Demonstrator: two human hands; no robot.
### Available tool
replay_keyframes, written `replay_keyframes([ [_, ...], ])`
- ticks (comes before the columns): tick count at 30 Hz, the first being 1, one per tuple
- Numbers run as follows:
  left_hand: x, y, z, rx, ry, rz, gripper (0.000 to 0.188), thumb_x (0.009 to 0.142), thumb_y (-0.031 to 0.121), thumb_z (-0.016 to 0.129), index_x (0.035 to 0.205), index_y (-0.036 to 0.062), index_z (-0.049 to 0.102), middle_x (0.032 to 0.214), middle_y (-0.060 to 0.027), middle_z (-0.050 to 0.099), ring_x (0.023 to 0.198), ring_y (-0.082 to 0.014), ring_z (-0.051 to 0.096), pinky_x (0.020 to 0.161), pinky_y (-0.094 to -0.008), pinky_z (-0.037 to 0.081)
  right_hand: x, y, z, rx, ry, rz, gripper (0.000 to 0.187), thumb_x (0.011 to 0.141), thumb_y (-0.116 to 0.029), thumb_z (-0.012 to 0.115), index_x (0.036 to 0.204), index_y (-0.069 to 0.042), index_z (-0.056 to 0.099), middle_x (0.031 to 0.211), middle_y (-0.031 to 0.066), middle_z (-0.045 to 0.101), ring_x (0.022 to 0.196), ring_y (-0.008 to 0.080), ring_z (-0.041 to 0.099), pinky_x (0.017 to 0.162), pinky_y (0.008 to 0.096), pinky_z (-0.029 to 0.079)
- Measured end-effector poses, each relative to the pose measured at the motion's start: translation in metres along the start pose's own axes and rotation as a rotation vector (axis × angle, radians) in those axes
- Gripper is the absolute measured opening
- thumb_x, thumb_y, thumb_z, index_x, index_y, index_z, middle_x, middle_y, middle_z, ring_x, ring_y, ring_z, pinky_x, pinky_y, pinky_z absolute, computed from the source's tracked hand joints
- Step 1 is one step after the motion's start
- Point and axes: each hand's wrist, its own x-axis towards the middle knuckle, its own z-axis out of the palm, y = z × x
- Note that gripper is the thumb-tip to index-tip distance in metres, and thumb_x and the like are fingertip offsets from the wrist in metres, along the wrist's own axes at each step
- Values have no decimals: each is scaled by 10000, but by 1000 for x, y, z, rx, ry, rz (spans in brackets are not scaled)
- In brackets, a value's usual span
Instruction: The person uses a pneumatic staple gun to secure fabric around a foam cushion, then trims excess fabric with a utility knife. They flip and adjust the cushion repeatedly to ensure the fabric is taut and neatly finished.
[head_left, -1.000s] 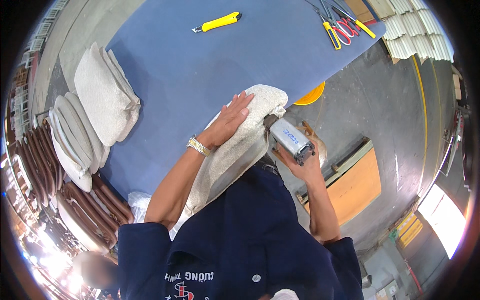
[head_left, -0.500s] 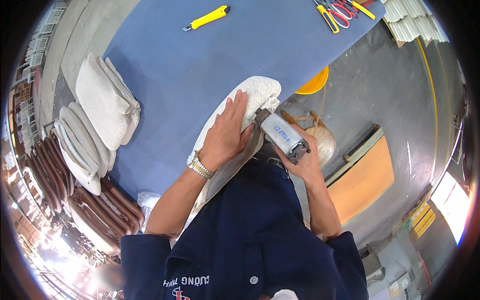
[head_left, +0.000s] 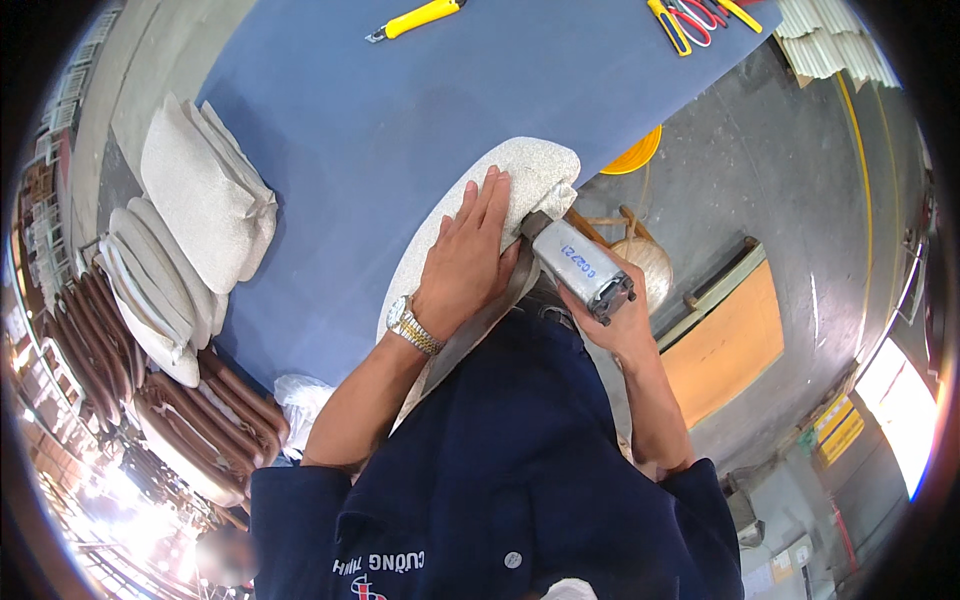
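The right grip (head_left: 622,308) clasps a grey metal tool (head_left: 582,264) beside a pale cushion (head_left: 537,172) at the table's (head_left: 330,150) edge, the left grip (head_left: 465,258) flat atop it, the cover (head_left: 520,155) seemingly mostly wrapped, its bunched corner (head_left: 562,197) perhaps unfinished.

The head fisheye looks down, facing the table (head_left: 330,130).
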Motion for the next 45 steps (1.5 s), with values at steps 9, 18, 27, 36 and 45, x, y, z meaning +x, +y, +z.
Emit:
replay_keyframes([
  [9,-2,-8,4,-34,-56,-15,840,912,164,650,1602,51,185,1669,-180,232,1515,-421,265,1148,-613,358,1,-21,-5,-44,-105,-31,396,752,-71,799,1113,38,674,1037,172,723,916,306,728,827,344,552],
  [18,-1,-7,2,-59,-56,-23,883,871,109,667,1606,51,180,1668,-183,232,1517,-411,265,1148,-616,362,-4,-12,2,-14,-54,-35,447,688,-57,763,1115,33,667,1030,204,699,941,400,692,824,382,542],
  [27,-4,-6,14,-34,15,-22,951,818,73,729,1602,44,191,1635,-215,299,1481,-439,323,1151,-558,365,-8,-28,4,-105,-112,-32,416,710,-59,786,1104,9,668,960,168,704,879,346,711,787,371,549],
  [36,7,-79,-25,-699,-261,-36,825,1012,478,545,1646,161,123,1710,-143,106,1582,-297,60,1265,-487,130,-11,-13,12,-54,-67,-7,394,752,-63,776,1122,10,663,960,151,721,878,281,719,809,328,537],
  [45,-20,-92,16,-602,-221,-73,754,1056,612,258,1636,134,200,1715,-143,63,1585,-289,-9,1266,-485,36,-6,-13,19,-95,15,-115,377,722,-32,715,1094,-13,656,924,207,685,868,440,662,748,401,539],
])
